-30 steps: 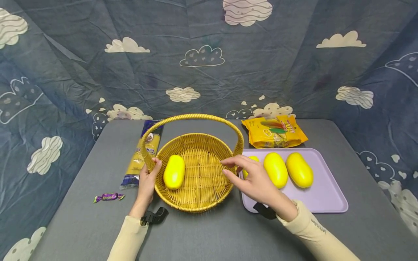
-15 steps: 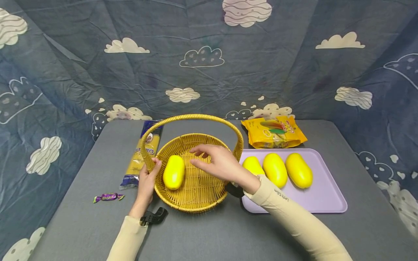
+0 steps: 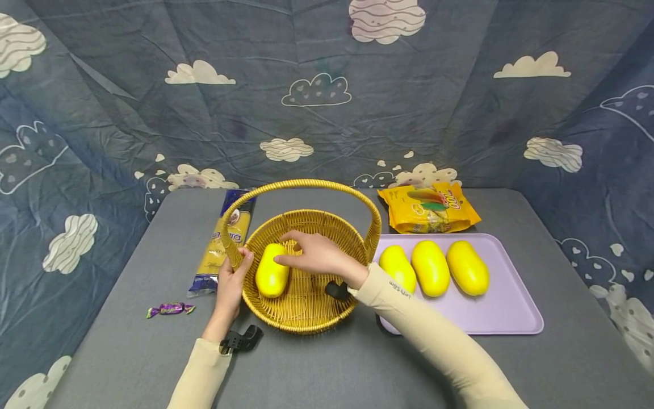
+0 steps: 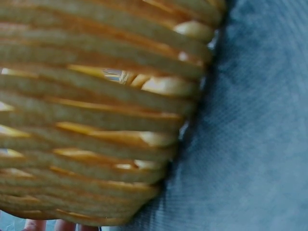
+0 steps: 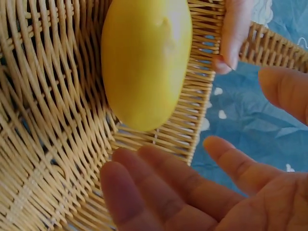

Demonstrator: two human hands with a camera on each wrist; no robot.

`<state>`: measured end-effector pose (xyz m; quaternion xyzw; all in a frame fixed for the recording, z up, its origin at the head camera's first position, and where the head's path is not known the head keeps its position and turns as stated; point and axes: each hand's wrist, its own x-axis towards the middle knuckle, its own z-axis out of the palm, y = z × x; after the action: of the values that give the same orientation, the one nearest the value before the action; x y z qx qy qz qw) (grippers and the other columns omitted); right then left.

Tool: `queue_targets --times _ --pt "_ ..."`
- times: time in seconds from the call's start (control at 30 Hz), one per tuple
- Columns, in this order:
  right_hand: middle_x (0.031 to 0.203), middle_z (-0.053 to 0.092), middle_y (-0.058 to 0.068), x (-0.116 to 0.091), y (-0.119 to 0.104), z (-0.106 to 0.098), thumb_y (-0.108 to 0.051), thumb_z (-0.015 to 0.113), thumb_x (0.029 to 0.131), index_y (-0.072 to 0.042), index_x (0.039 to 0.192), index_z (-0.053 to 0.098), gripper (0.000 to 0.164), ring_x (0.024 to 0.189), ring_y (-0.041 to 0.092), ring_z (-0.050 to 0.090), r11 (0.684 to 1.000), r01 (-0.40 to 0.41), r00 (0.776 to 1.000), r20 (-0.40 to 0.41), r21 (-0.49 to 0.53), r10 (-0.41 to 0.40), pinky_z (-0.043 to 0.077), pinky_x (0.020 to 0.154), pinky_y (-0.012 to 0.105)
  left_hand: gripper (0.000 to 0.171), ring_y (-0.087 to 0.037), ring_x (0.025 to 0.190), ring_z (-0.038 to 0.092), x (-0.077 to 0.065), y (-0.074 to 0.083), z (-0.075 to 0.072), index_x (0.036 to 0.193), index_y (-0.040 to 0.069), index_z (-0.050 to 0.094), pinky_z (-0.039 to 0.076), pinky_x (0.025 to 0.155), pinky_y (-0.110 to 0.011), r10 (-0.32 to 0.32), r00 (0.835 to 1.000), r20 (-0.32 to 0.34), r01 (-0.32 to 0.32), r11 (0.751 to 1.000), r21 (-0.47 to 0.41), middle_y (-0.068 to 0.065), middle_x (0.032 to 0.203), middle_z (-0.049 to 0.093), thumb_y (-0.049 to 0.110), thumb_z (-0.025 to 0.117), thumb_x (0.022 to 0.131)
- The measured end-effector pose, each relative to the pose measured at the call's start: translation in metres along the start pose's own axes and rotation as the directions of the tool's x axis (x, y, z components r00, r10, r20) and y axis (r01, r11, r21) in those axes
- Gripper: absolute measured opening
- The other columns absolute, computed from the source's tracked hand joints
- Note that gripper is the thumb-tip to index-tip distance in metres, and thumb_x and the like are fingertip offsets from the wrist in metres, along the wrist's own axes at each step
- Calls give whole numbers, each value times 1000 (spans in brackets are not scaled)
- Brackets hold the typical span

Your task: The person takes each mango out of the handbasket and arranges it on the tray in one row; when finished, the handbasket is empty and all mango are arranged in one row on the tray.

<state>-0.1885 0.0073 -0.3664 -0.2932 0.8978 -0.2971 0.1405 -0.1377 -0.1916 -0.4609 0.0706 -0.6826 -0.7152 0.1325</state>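
A wicker basket (image 3: pixel 306 304) with a tall arched handle stands mid-table. My left hand (image 3: pixel 232 281) grips its left rim at the foot of the handle, the thumb showing on top. Inside, against the left wall, lies a yellow mango (image 3: pixel 272 278). My right hand (image 3: pixel 321 255) reaches in under the handle, thumb and fingers spread apart just over the mango's far end. In the right wrist view the mango (image 5: pixel 147 62) sits beyond these spread fingers, nothing between them. The left wrist view is filled by the basket's woven side (image 4: pixel 86 115), with several fingertips low at its edge.
Right of the basket, a lilac tray (image 3: pixel 511 307) bears three more mangoes (image 3: pixel 431 268). Behind it lies an orange bag (image 3: pixel 431 207) with a mango picture. A pasta packet (image 3: pixel 217 250) lies left of the basket, a purple wrapped candy (image 3: pixel 171 308) nearer the front.
My right hand has moved left from beside the tray, into the basket and over to the mango. My left hand has kept its grip on the rim, and the basket has stayed put.
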Motion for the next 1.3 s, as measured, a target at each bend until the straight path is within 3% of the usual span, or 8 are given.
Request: queue_targets --times 0.3,0.93,1.3 --pt "135 51 10 15 -1 16 -49 61 88 -16 143 39 68 117 30 52 994 -106 991 85 19 104 41 93 43 18 -14 93 48 0 0 0 107 6 51 39 84 -25 -8 1000 2 8 1000 3 1 98 54 19 57 97" --pt "111 59 14 27 1 35 -49 63 87 -9 141 36 72 95 24 57 981 -173 981 105 83 164 46 76 34 18 -14 92 48 -1 2 1 106 6 52 38 83 -25 -4 1000 1 4 1000 2 1 97 53 20 57 97" --pt "109 58 13 29 3 35 -30 69 85 -13 141 33 69 89 23 55 948 -187 975 168 258 147 45 73 32 20 -17 94 48 -1 3 1 108 4 50 40 82 -23 -12 1000 10 12 1000 -1 0 98 53 20 56 97"
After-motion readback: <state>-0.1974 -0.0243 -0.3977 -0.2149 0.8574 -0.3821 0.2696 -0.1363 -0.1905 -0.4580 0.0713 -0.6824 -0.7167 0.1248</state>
